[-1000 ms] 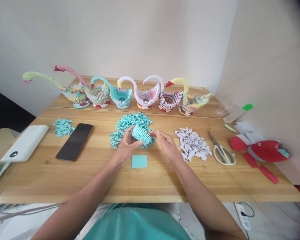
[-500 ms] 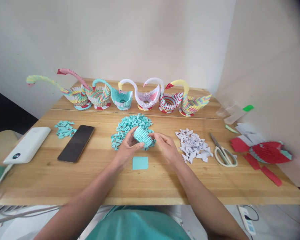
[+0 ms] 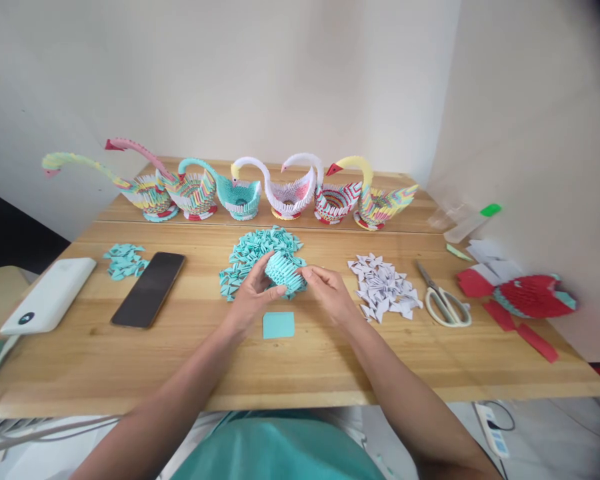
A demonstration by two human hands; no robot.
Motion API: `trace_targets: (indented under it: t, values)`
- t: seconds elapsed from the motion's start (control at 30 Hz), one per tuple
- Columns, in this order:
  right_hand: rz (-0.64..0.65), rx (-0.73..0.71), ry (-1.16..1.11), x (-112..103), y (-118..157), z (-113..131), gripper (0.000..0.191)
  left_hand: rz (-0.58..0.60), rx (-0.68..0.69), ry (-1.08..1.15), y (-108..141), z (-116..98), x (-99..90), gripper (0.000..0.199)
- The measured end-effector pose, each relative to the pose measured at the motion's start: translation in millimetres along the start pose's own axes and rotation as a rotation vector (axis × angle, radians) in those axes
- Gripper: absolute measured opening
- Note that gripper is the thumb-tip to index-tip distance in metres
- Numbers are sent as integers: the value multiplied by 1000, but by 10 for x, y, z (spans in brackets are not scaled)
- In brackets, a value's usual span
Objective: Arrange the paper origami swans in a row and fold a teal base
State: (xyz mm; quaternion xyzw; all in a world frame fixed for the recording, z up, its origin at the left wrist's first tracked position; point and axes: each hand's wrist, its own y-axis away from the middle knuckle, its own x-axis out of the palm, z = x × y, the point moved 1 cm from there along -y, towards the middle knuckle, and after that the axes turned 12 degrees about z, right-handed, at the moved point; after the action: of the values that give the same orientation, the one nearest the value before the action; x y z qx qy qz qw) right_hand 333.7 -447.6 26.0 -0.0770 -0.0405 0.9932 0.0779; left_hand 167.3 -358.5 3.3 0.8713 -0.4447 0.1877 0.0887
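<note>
My left hand [image 3: 253, 293] is wrapped around a rounded teal modular-origami body [image 3: 283, 272] made of rows of folded paper pieces. The body is tilted and held just above the table. From the other side, my right hand [image 3: 327, 288] pinches at its right edge with thumb and forefinger. Whether a loose piece sits between those fingertips is hidden. Behind both hands spreads a heap of folded teal paper pieces [image 3: 265, 241]. A flat teal paper rectangle [image 3: 279, 325] lies on the wood in front of my hands.
Several finished origami swans [image 3: 289, 200] line the table's back. A phone [image 3: 149, 290], small teal pile [image 3: 125, 261] and white power bank [image 3: 50, 293] lie left. To the right are white folded pieces [image 3: 386, 288], scissors [image 3: 449, 307] and a red origami fish [image 3: 535, 297].
The view has shifted slightly, so the table's contents appear a little further left. Both hands keep nearly the same hold on the teal body; the right fingertips stay at its edge.
</note>
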Motion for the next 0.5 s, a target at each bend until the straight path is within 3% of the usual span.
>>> trace_targets:
  t: [0.5]
  values:
    - [-9,-1,-44,1,-2,-3,61,-13,-24,144,1,-5,33,96]
